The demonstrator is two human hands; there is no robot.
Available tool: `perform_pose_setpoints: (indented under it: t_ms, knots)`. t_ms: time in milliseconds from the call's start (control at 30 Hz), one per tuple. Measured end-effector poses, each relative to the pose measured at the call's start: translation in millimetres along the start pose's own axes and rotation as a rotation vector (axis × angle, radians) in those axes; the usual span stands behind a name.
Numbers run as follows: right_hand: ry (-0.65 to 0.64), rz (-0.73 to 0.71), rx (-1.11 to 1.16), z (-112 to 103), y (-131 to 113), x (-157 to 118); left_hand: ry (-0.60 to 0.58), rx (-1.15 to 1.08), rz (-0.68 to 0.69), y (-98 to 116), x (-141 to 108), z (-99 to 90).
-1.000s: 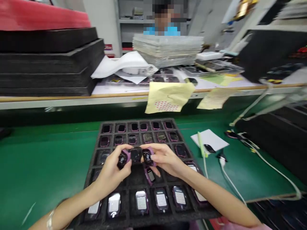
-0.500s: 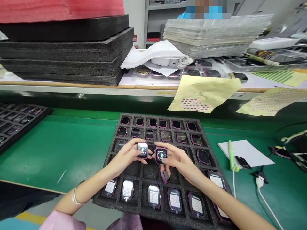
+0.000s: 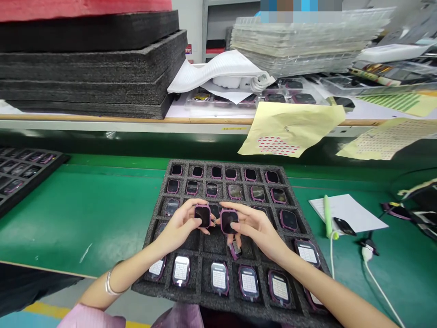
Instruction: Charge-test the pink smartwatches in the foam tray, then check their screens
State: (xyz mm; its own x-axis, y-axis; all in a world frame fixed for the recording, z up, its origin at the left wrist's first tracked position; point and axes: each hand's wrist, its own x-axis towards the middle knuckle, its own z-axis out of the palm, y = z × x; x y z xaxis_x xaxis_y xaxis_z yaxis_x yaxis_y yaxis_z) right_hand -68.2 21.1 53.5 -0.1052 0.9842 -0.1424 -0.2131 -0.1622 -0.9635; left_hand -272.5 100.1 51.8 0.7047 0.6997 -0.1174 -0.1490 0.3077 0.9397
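My left hand [image 3: 182,226] grips a purple-framed smartwatch [image 3: 202,215], thumb on its dark screen. In my right hand [image 3: 254,224] is a second smartwatch [image 3: 229,221], also dark, with the thumb on its face. The two watches are side by side, close together, above a black foam tray [image 3: 213,242]. Under my right fingers another watch body [image 3: 235,250] lies tilted in the tray; whether the fingers touch it I cannot tell. Front compartments hold watches with lit white screens, such as one watch [image 3: 219,277]; the rear rows hold dark-screened ones.
A second foam tray [image 3: 25,175] of watches lies at the left. On the right are white paper [image 3: 363,216], a green stick-like tool [image 3: 327,216] and a white cable [image 3: 378,282]. Stacked foam trays [image 3: 85,73] and clear plastic trays [image 3: 300,45] stand on the shelf; a person is behind it.
Both held watches have gone from lit watch faces to dark screens. My hands have barely moved, and the view has shifted slightly.
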Motion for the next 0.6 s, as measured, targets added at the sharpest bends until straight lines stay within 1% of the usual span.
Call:
perform_pose_setpoints:
  t_ms: [133, 200, 267, 400, 500, 600]
  knots:
    - [-0.003, -0.013, -0.020, 0.5, 0.3, 0.2, -0.015, 0.024, 0.006, -1.2, 0.4, -0.2]
    - [-0.024, -0.019, -0.012, 0.7, -1.0, 0.1, -0.021, 0.054, 0.017, -3.3, 0.9, -0.9]
    - [-0.070, -0.007, 0.012, 0.3, -2.6, 0.4, 0.005, 0.139, 0.040, -5.8, 0.7, -1.8]
    - [-0.146, 0.055, 0.040, -2.2, -2.9, 2.4, 0.087, 0.379, 0.089, -9.0, -2.1, -2.6]
    - [-0.155, 0.093, 0.040, -3.0, -1.2, 3.5, 0.058, 0.478, 0.105, -9.0, -4.9, -1.7]
    - [-0.136, 0.084, 0.048, -1.1, -1.0, 3.0, 0.048, 0.510, 0.132, -8.4, -6.4, -0.4]
